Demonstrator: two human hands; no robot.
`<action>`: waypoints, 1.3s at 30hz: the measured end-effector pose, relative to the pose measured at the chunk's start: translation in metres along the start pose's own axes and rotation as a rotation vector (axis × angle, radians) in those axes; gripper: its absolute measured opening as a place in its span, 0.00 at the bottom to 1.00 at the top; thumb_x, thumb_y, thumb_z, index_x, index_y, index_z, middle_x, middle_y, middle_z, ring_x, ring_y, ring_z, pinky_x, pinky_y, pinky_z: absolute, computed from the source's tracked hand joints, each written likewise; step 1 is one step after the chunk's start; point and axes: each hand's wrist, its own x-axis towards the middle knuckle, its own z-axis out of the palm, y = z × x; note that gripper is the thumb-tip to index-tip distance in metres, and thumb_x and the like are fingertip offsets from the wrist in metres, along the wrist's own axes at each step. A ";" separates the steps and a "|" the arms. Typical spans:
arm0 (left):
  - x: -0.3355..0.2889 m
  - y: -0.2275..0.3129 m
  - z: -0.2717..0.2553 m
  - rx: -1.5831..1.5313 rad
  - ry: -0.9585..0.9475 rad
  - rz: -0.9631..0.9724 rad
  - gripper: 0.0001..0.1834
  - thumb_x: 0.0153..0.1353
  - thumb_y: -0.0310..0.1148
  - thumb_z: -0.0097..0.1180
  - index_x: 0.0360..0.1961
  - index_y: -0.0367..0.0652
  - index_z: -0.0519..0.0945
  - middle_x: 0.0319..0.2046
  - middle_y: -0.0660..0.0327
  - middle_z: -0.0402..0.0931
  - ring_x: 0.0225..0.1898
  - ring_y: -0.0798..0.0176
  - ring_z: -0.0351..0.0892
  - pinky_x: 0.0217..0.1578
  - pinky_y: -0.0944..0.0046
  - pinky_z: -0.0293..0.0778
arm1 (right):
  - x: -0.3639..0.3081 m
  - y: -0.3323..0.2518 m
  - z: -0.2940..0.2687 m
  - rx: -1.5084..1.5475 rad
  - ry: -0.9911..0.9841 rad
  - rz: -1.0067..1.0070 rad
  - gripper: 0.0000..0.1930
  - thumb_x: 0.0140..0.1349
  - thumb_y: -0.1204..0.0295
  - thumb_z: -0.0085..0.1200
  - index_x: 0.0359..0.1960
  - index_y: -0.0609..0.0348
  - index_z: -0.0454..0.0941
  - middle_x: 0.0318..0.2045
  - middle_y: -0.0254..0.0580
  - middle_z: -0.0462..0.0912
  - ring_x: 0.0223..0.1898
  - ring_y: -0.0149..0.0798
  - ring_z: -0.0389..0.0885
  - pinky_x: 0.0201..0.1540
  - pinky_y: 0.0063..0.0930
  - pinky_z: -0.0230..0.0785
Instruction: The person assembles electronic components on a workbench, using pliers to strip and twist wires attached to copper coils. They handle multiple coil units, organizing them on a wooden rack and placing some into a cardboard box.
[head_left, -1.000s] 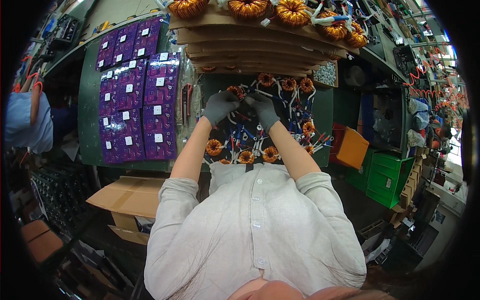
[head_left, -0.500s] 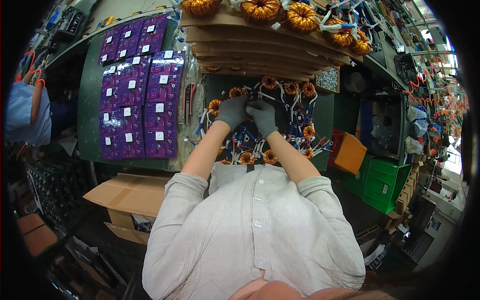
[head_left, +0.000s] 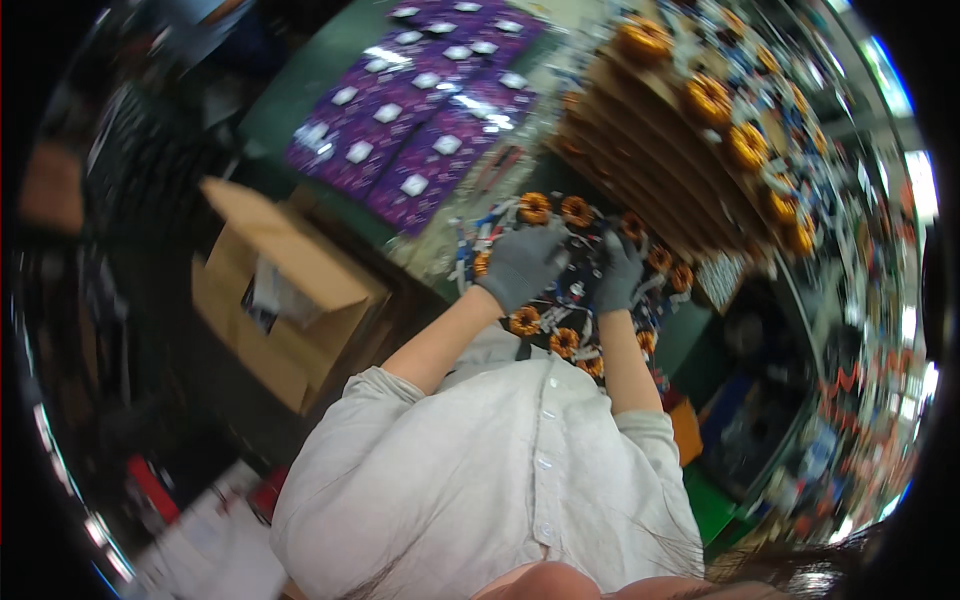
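Both my hands wear grey gloves and reach over a dark board crowded with copper-wound ring coils and wires. My left hand (head_left: 525, 266) is over the board's left part, nearest a coil (head_left: 534, 208) at the far edge. My right hand (head_left: 616, 276) is a short way to the right, near another coil (head_left: 633, 226). A gap between the hands shows dark board and small pale parts. Motion blurs the fingers, so I cannot make out whether either hand grips anything. More coils, such as one near coil (head_left: 525, 320), lie along the near edge.
Purple circuit boards (head_left: 425, 115) with white squares cover the table's left. A stack of cardboard sheets (head_left: 655, 150) carrying larger coils (head_left: 747, 147) rises beyond my right hand. An opened cardboard box (head_left: 290, 290) stands lower left. An orange bin (head_left: 686, 432) is at the right.
My view has turned and shifted, so the table now slants across it and more of the cardboard box shows. My hands, close together before, are now apart over the coil board.
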 end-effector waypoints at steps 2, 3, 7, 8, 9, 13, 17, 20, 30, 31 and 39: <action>-0.022 0.011 -0.035 0.043 0.066 0.015 0.10 0.53 0.34 0.59 0.37 0.45 0.81 0.23 0.58 0.76 0.27 0.54 0.78 0.30 0.59 0.73 | -0.011 0.002 0.002 -0.028 -0.087 -0.021 0.15 0.58 0.65 0.57 0.40 0.65 0.77 0.22 0.30 0.75 0.21 0.23 0.69 0.23 0.17 0.60; -0.034 0.016 -0.053 0.044 0.093 0.016 0.09 0.52 0.34 0.60 0.35 0.45 0.82 0.22 0.58 0.76 0.25 0.54 0.77 0.28 0.59 0.73 | -0.015 0.004 -0.003 -0.016 -0.153 -0.016 0.15 0.59 0.65 0.57 0.40 0.65 0.77 0.21 0.30 0.73 0.20 0.23 0.68 0.23 0.17 0.59; -0.095 0.021 -0.121 0.116 0.228 0.015 0.07 0.54 0.36 0.59 0.25 0.45 0.81 0.19 0.60 0.75 0.21 0.57 0.76 0.23 0.60 0.72 | -0.031 0.017 -0.021 -0.011 -0.299 0.004 0.14 0.60 0.65 0.56 0.38 0.65 0.77 0.19 0.29 0.71 0.19 0.22 0.65 0.22 0.15 0.56; -0.113 0.015 -0.136 0.161 0.277 -0.010 0.10 0.57 0.38 0.56 0.25 0.45 0.80 0.20 0.59 0.76 0.22 0.57 0.77 0.23 0.60 0.72 | -0.036 0.018 -0.023 -0.046 -0.288 0.020 0.13 0.60 0.65 0.56 0.38 0.64 0.77 0.19 0.29 0.71 0.19 0.22 0.65 0.22 0.15 0.56; -0.125 0.018 -0.153 0.246 0.328 -0.134 0.13 0.59 0.41 0.54 0.26 0.45 0.81 0.21 0.58 0.77 0.23 0.55 0.78 0.25 0.59 0.72 | -0.041 0.017 -0.023 -0.080 -0.268 0.035 0.13 0.60 0.66 0.55 0.38 0.64 0.77 0.19 0.29 0.72 0.19 0.22 0.65 0.22 0.15 0.56; -0.181 -0.016 -0.185 0.385 0.181 -1.009 0.18 0.61 0.49 0.47 0.36 0.45 0.80 0.32 0.53 0.80 0.36 0.45 0.78 0.38 0.51 0.73 | -0.051 0.028 -0.026 -0.078 -0.275 0.119 0.10 0.61 0.68 0.55 0.37 0.63 0.78 0.19 0.30 0.72 0.19 0.22 0.67 0.21 0.15 0.57; -0.217 -0.087 -0.166 0.473 0.143 -1.270 0.22 0.62 0.48 0.42 0.50 0.47 0.73 0.39 0.45 0.78 0.43 0.40 0.76 0.44 0.46 0.70 | -0.057 0.036 -0.024 -0.128 -0.369 0.101 0.10 0.61 0.68 0.55 0.36 0.63 0.79 0.19 0.30 0.73 0.19 0.22 0.67 0.21 0.16 0.58; -0.200 -0.112 -0.165 0.487 0.399 -1.269 0.24 0.63 0.49 0.41 0.53 0.45 0.71 0.42 0.43 0.77 0.45 0.41 0.76 0.47 0.47 0.70 | -0.057 0.039 -0.026 -0.155 -0.413 0.093 0.10 0.61 0.67 0.56 0.36 0.63 0.79 0.19 0.29 0.73 0.19 0.21 0.66 0.21 0.16 0.58; -0.169 -0.144 -0.168 0.494 0.173 -1.445 0.22 0.59 0.41 0.47 0.53 0.44 0.72 0.43 0.48 0.78 0.49 0.49 0.77 0.47 0.53 0.72 | -0.069 0.039 -0.031 -0.167 -0.343 0.088 0.10 0.60 0.70 0.56 0.38 0.64 0.77 0.18 0.28 0.71 0.17 0.21 0.64 0.19 0.15 0.55; -0.195 -0.171 -0.166 0.560 0.117 -1.339 0.20 0.59 0.41 0.47 0.49 0.42 0.75 0.44 0.47 0.78 0.46 0.44 0.78 0.45 0.50 0.72 | -0.074 0.037 -0.028 -0.191 -0.355 0.090 0.10 0.60 0.69 0.56 0.38 0.64 0.77 0.18 0.28 0.71 0.17 0.21 0.64 0.18 0.15 0.55; -0.233 -0.188 -0.173 0.127 0.734 -1.312 0.18 0.57 0.41 0.52 0.40 0.37 0.80 0.37 0.41 0.78 0.43 0.41 0.77 0.42 0.52 0.72 | -0.092 0.031 -0.004 -0.291 -0.376 0.098 0.10 0.60 0.67 0.56 0.36 0.63 0.79 0.20 0.29 0.74 0.19 0.20 0.65 0.23 0.15 0.59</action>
